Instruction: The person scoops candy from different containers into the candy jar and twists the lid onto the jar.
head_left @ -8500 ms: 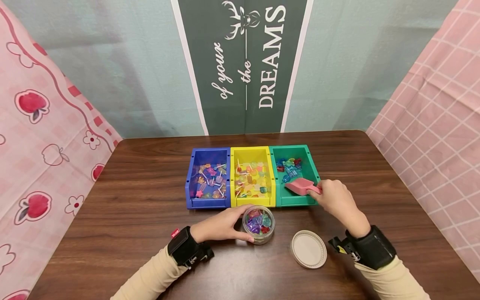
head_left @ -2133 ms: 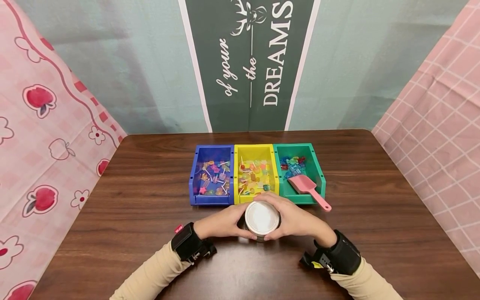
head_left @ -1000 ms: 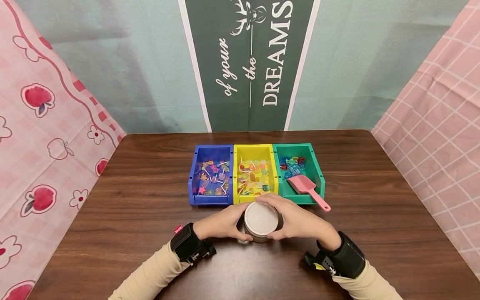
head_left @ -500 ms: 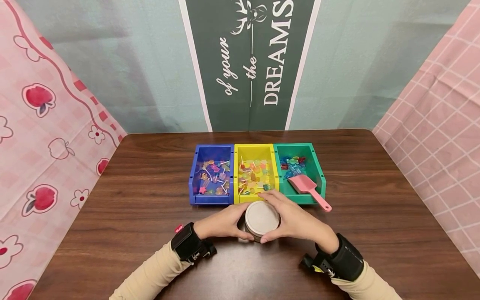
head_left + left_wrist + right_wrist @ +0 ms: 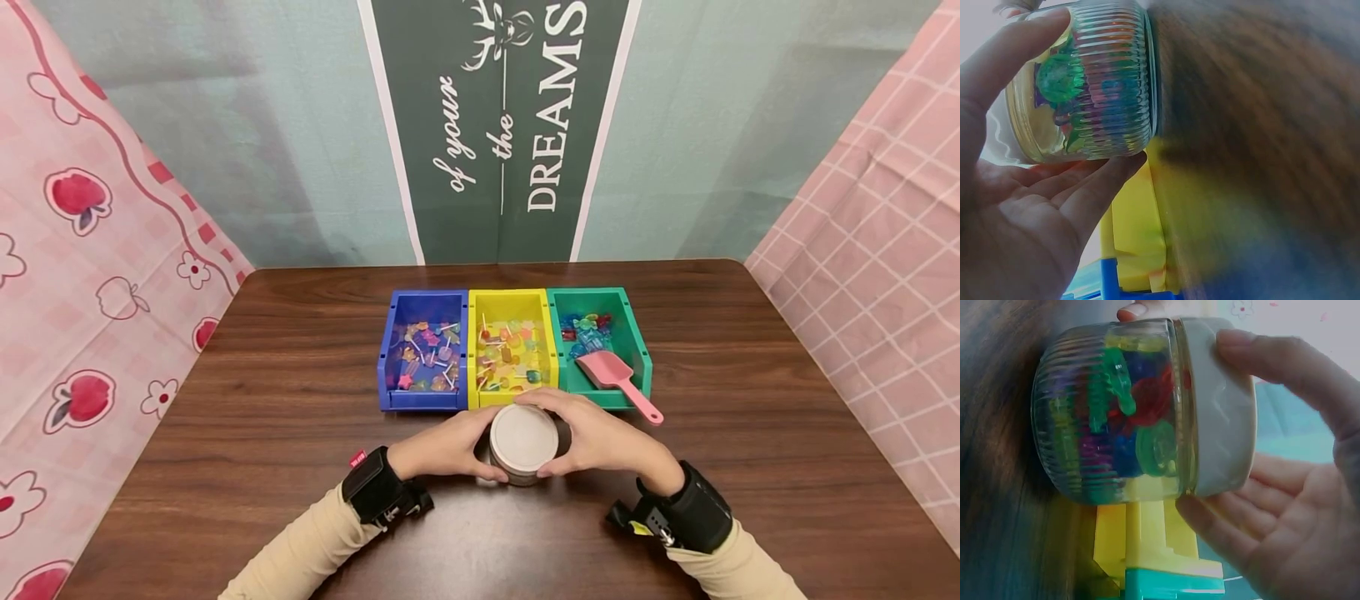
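Observation:
A ribbed clear jar (image 5: 1110, 412) full of colourful translucent pieces stands on the table in front of the bins. Its white lid (image 5: 524, 437) sits on top. My left hand (image 5: 444, 446) grips the jar's glass body from the left, thumb on the near side and fingers round the far side. From the right, my right hand (image 5: 600, 433) holds the lid's rim, with the thumb (image 5: 1241, 347) on one side and fingers on the other. In the left wrist view, the left fingers reach along the glass (image 5: 1116, 81).
Behind the jar, a blue bin (image 5: 386, 371), a yellow bin (image 5: 551, 350) and a green bin (image 5: 637, 342) stand side by side with small colourful pieces inside. A pink scoop (image 5: 609, 369) lies in the green bin, its handle over the front edge. All rest on a brown wooden table (image 5: 300, 375).
Earlier the right hand held the pink scoop in the green bin and the lid lay on the table. Now the scoop is let go and the lid is on the jar; the right hand shifts around it.

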{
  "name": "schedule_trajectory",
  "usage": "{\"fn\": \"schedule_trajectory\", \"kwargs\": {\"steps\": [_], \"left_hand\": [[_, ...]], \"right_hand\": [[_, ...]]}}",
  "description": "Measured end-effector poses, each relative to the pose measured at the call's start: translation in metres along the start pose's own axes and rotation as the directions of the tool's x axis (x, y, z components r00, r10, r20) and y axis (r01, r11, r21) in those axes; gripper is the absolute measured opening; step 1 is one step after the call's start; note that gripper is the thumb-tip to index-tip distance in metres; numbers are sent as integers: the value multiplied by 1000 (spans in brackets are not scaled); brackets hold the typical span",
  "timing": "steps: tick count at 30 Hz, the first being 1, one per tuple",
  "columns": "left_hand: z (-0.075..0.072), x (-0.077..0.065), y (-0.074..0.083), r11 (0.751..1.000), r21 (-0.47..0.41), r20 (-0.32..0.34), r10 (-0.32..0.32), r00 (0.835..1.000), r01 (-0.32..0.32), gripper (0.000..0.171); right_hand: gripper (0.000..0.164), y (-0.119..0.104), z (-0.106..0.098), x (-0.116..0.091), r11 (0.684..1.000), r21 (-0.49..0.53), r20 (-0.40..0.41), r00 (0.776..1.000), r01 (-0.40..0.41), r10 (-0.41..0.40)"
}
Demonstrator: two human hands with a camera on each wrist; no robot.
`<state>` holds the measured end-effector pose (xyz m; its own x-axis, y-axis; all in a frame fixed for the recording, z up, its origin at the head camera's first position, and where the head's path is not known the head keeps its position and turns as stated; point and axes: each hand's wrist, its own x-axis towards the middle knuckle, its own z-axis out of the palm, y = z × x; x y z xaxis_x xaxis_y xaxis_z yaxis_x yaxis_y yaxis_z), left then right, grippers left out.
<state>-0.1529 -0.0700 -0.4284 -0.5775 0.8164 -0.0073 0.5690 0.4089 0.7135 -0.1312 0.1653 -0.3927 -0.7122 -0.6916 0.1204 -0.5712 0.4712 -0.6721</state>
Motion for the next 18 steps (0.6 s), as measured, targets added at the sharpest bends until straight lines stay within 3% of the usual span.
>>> {"fn": "schedule_trajectory", "kwargs": {"steps": [5, 9, 13, 18], "left_hand": [[0, 0, 1, 1000, 5, 4, 0, 1000, 0, 83], [1, 1, 0, 1000, 10, 7, 0, 1000, 0, 83], [1, 1, -1, 1000, 4, 10, -2, 1000, 2, 82], [0, 1, 0, 1000, -6, 6, 0, 1000, 0, 78]], "right_hand": [[85, -7, 9, 2, 994, -80, -77, 994, -77, 71], [93, -11, 12, 2, 986, -113, -89, 989, -125, 116], [97, -7, 9, 1, 993, -70, -44, 995, -90, 88], [89, -1, 2, -1, 1000, -12, 45, 999, -2, 3]]}}
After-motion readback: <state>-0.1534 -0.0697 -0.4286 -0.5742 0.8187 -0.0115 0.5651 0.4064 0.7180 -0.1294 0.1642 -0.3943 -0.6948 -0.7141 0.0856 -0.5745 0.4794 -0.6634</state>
